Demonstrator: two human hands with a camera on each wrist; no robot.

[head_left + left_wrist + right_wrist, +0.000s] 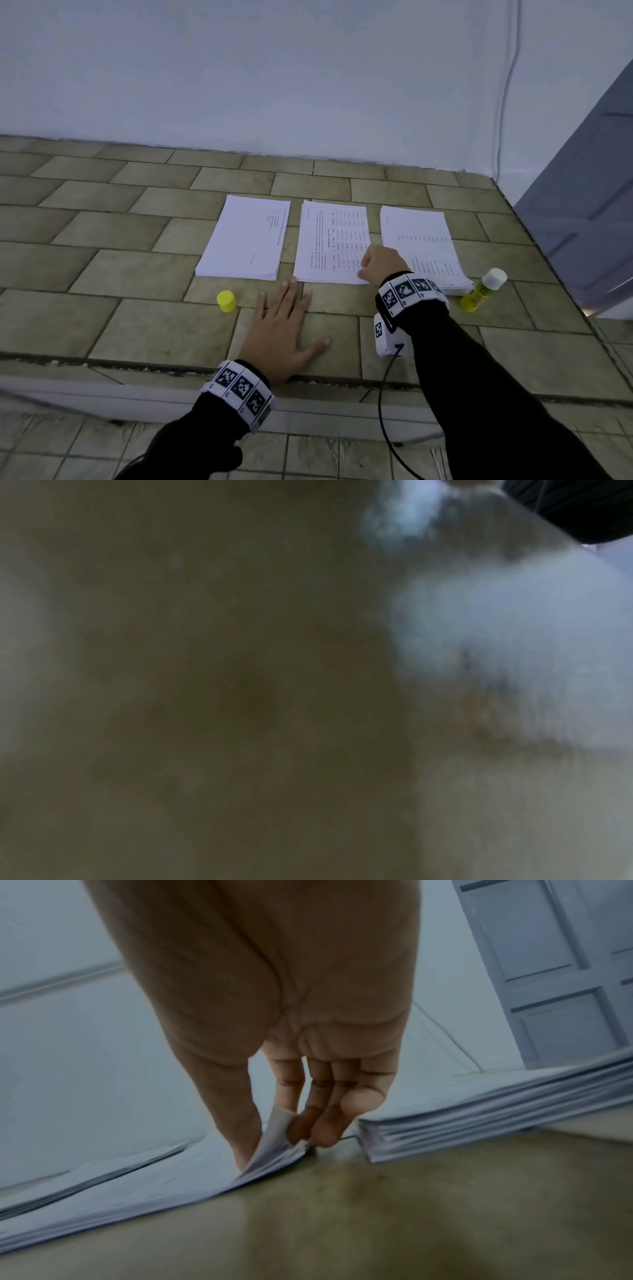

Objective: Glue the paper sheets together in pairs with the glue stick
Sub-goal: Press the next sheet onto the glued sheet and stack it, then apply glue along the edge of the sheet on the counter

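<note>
- Right hand (382, 264) is down at the near right corner of the middle stack (332, 241), thumb and fingers (301, 1129) pinching the top sheet (276, 1134) and curling its corner up off the pile.
- Left hand (281, 334) lies flat on the tiled floor (137, 240) just in front of the middle stack, fingers straight and spread, holding nothing; middle fingertip sits right by the stack's near left corner.
- Left wrist view is only a blur, nothing to read there.
- 3 stacks lie in a row: left stack (245, 238) beside the middle stack, right stack (423, 246) on its other side, thicker in the right wrist view (479, 1118).
- Yellow cap (226, 301) stands on the floor in front of the left stack, left of the middle stack's near edge, close to the left hand.
- Glue stick (483, 290) stands open, well right of the middle stack, touching or just beside the right stack's near right corner.
- Grey door (589, 205) is far right of the middle stack; white wall (274, 68) is behind it.
</note>
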